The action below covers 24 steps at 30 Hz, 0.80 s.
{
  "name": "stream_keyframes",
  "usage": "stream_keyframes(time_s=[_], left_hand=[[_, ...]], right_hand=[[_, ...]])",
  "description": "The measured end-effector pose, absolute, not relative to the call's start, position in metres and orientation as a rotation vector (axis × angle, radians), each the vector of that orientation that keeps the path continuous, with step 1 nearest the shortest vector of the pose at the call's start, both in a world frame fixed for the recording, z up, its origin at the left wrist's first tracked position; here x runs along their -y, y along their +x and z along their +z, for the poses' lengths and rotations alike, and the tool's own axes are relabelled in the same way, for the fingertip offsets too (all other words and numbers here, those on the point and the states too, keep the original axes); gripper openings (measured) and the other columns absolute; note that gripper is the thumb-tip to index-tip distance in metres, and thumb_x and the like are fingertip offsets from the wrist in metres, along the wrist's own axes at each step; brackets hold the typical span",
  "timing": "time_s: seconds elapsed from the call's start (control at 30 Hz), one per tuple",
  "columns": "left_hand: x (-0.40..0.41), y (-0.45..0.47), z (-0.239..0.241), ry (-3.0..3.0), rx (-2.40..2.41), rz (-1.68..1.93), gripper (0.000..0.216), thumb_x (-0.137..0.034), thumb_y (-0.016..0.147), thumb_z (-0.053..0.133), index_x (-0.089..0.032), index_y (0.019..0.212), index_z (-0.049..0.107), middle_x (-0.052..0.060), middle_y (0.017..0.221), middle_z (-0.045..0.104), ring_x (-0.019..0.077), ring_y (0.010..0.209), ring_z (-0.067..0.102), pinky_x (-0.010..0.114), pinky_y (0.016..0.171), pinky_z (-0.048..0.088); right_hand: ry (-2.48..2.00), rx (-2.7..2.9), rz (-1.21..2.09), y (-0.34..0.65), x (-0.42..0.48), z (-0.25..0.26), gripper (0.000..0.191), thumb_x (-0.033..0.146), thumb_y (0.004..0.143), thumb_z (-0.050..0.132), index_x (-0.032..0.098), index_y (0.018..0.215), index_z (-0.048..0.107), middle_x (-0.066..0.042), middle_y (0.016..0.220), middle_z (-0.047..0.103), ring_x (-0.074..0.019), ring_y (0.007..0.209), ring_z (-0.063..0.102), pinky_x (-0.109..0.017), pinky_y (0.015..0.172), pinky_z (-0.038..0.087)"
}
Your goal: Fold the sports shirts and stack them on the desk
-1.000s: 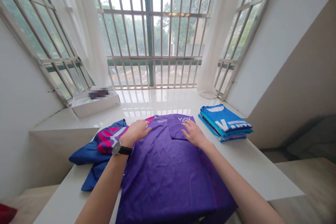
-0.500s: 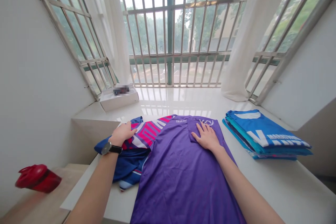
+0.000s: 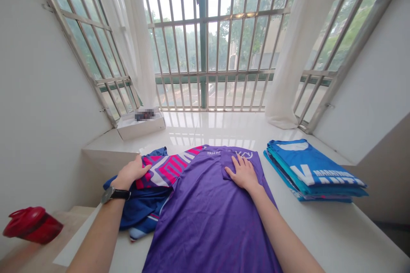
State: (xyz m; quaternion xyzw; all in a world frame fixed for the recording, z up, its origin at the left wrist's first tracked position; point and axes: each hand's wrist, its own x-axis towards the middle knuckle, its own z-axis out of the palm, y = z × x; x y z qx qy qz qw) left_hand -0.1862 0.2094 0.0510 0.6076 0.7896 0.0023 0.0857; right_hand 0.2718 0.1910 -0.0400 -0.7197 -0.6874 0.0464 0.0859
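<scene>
A purple T-shirt (image 3: 211,217) lies spread on the white ledge, its pink, white and purple patterned sleeve (image 3: 173,166) stretched out to the left. My left hand (image 3: 133,172), a black-strapped watch (image 3: 112,195) at its wrist, grips the end of that sleeve with the thumb on top; its other fingers are partly hidden. On the folded-over part of the shirt near the white logo, my right hand (image 3: 244,172) rests flat with fingers spread. Under the sleeve and left hand is a crumpled dark blue garment (image 3: 141,209), partly covered.
A stack of folded blue and teal shirts (image 3: 317,170) sits to the right. At the back left is an open white box (image 3: 142,129) with a blurred item in it. A red lidded cup (image 3: 33,225) stands lower left. Barred windows and white curtains (image 3: 285,72) close off the back.
The whole view has shifted slightly. My left hand has moved a little further left with the sleeve end, which looks more stretched out. My right hand stays flat on the shirt.
</scene>
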Motion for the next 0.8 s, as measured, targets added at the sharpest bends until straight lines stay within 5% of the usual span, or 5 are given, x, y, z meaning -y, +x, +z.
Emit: stream_keyframes(time_s=[0.27,0.43,0.8], left_hand=[[-0.187,-0.172,0.064,2.074,-2.285,0.316,0.054,-0.028,0.088,0.045,-0.019,0.142,0.044,0.011,0.114,0.071,0.0276,0.107,0.067,0.034,0.092,0.049],[-0.193,-0.143,0.075,2.122,-2.015,0.661,0.038,-0.022,0.083,0.044,-0.024,0.111,0.07,0.0,0.11,0.074,0.021,0.105,0.067,0.027,0.095,0.049],[-0.213,0.006,0.064,2.006,-1.502,1.166,0.036,-0.021,0.089,0.047,-0.017,0.117,0.07,0.007,0.117,0.071,0.0189,0.088,0.069,0.031,0.085,0.056]], right_hand=[[-2.13,2.04,0.167,0.272,-0.19,-0.038,0.08,0.069,0.091,0.033,0.018,0.153,0.034,-0.013,0.161,0.027,-0.0346,0.147,0.02,-0.048,0.118,0.014],[-2.125,2.039,0.153,0.272,-0.191,-0.039,0.08,0.069,0.091,0.033,0.019,0.152,0.036,-0.013,0.16,0.029,-0.0347,0.147,0.022,-0.048,0.117,0.016],[-2.112,2.02,0.17,0.271,-0.188,-0.035,0.077,0.065,0.092,0.036,0.017,0.152,0.036,-0.016,0.159,0.029,-0.0355,0.146,0.022,-0.049,0.117,0.015]])
